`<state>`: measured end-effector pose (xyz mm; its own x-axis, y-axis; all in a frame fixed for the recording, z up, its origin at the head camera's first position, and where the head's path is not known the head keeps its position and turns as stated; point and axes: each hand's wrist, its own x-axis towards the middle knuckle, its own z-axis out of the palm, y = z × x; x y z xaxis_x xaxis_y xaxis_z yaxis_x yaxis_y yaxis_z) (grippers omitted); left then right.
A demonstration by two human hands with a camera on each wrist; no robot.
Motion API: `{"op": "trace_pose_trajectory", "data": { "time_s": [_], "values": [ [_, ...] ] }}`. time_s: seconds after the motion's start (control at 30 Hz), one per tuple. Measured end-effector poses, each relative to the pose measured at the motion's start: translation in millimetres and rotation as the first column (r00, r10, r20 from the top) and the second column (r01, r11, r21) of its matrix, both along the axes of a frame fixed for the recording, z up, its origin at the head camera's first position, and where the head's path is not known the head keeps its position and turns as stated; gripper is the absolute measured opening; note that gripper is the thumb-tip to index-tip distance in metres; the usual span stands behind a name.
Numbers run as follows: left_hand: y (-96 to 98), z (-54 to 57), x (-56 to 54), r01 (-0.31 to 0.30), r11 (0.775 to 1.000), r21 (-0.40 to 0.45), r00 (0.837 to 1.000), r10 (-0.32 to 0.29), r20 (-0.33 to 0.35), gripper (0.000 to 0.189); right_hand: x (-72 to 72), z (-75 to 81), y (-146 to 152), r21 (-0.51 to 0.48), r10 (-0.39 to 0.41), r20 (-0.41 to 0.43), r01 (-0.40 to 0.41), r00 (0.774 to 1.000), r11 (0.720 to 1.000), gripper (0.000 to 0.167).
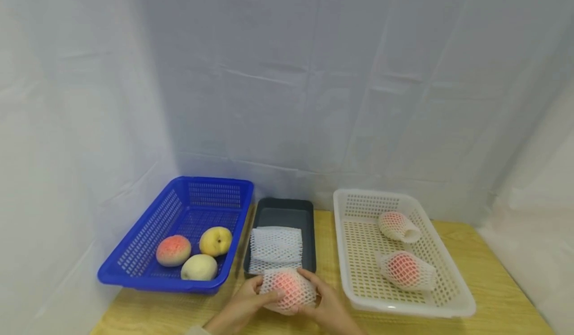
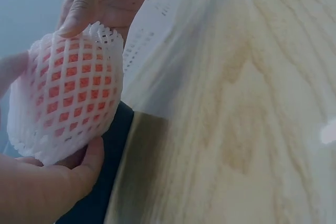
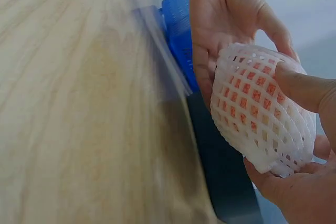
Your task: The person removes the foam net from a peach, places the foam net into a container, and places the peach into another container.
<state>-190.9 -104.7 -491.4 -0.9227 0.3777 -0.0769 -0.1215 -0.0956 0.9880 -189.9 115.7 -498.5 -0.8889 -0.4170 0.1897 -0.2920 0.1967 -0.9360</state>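
A pinkish-red peach (image 1: 287,287) sits inside a white foam net sleeve (image 2: 31,124), held between both hands in front of the dark tray (image 1: 308,235). My left hand (image 1: 242,300) grips the netted peach from the left, its thumb across the near side. From the right, my right hand (image 1: 329,307) holds the other end, with fingers and thumb around the net. The mesh (image 3: 236,124) covers the peach from end to end in the right wrist view. Behind it, several flattened foam nets (image 1: 276,245) lie stacked in the tray.
To the left stands a blue basket (image 1: 179,286) with a red-tinged peach (image 1: 173,251), a yellow peach (image 1: 215,241) and a pale peach (image 1: 199,267). A white basket (image 1: 339,245) on the right holds two netted peaches (image 1: 403,268). All stand on a wooden table (image 1: 489,275) before white sheeting.
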Motion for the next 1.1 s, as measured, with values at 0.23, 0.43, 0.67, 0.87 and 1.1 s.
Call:
{"op": "trace_pose_trajectory", "data": {
  "time_s": [0.23,0.43,0.67,0.87,1.1],
  "values": [
    [-3.4,-14.2,2.0,-0.019,0.997,-0.07,0.999,0.016,-0.046,0.049,-0.1,-13.0,4,0.007,0.037,0.01,-0.037,0.999,0.999,0.069],
    [-1.1,-20.7,2.3,-0.08,0.985,-0.153,0.991,0.063,-0.115,0.042,-3.3,-24.2,4,-0.038,0.022,0.019,-0.022,1.0,0.999,0.066],
    [3.1,-20.0,2.3,-0.109,0.976,-0.188,0.99,0.09,-0.105,0.042,-6.8,-29.3,5,-0.077,-0.004,0.084,0.011,0.996,0.997,0.065],
    [5.8,-19.7,2.0,-0.105,0.977,-0.185,0.992,0.088,-0.095,0.044,-7.4,-28.5,8,-0.07,0.019,0.085,-0.013,0.996,0.997,0.066],
    [7.1,-20.6,1.3,-0.075,0.987,-0.145,0.994,0.064,-0.085,0.047,-5.0,-25.1,11,-0.005,0.01,0.02,-0.01,1.0,1.0,0.066]
  ]
}}
